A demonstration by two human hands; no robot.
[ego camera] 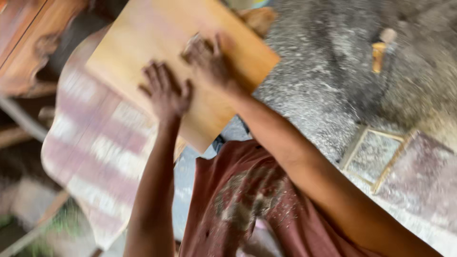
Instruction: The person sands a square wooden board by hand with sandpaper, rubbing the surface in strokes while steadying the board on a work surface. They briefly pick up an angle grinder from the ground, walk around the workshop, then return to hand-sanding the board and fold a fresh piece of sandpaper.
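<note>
Pale, smooth-sanded wood makes up the flat rectangular board (157, 43) that fills the 11-to-12 o'clock part of the view, its near corner pointing toward the person at about 6 o'clock. It lies tilted on a cloth-covered surface (95, 143), a rounded shape draped in fabric with faded reddish and cream stripes that runs from 9 down to 7 o'clock. The left hand (164, 93) lies flat on the board near its middle, fingers spread and pointing to 12 o'clock, the grip wide and holding nothing. The right hand (209, 59) rests on the board just beyond it at about 1 o'clock, fingers bent over something small and pale; motion blur hides what it is, so I cannot tell whether that grip is closed on it. Both forearms run up from 6 and 4 o'clock, and a dusty red shirt (238, 200) speckled with fine shavings sits between them. Carved dark brown furniture (24, 43) with a curved edge stands at 10 o'clock. The floor (314, 85) at 2 o'clock is grey and grainy with sawdust. On it, at 1 o'clock, lies a small yellow-orange object (379, 56), too blurred to name, and at 3 o'clock a thin wooden rectangular frame (373, 157).
</note>
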